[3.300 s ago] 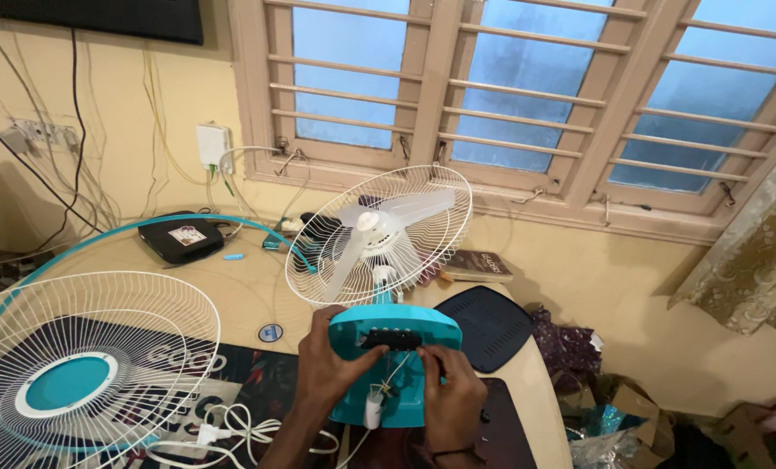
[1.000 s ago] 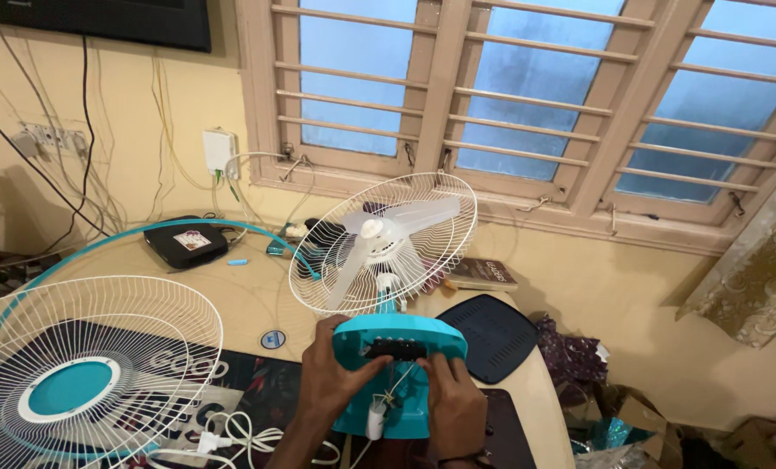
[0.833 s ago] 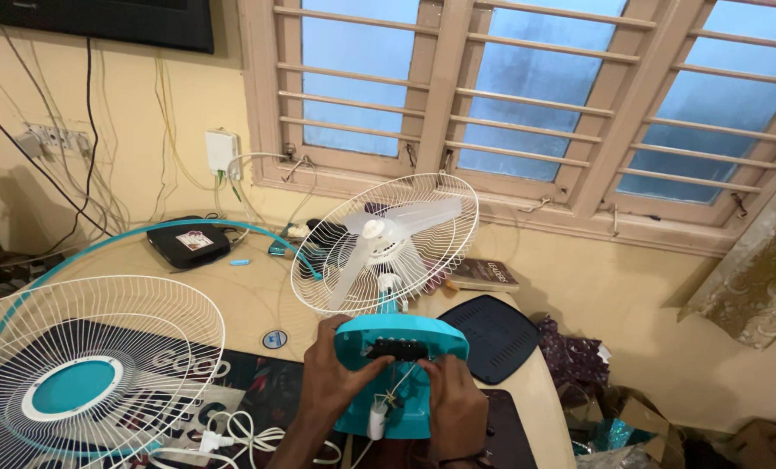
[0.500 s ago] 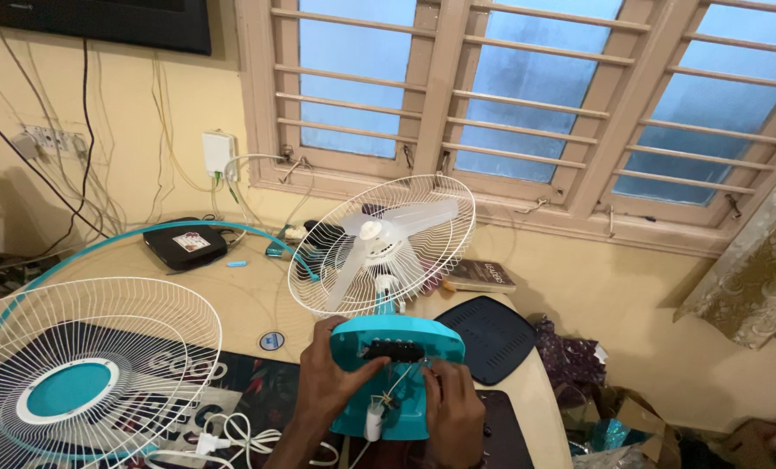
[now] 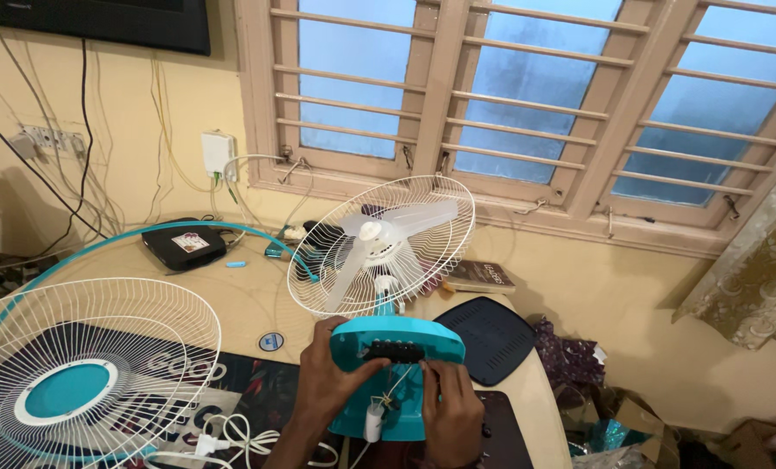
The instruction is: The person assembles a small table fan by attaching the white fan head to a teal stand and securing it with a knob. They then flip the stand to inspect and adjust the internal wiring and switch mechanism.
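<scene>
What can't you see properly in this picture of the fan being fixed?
Head view only:
- Fan base: its underside faces up; the side that rests on the table is hidden.
- Right hand: wrist cut off by the bottom edge; fingertips press the base.
- Left hand: palm hidden against the base.
- Loose grille: cut off at the left and bottom edges.
- Wires: too small to trace.

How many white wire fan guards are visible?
2: one wire guard behind the blades on the fan, above the hands; one detached guard lying at the table's left. None seems hidden.
</scene>
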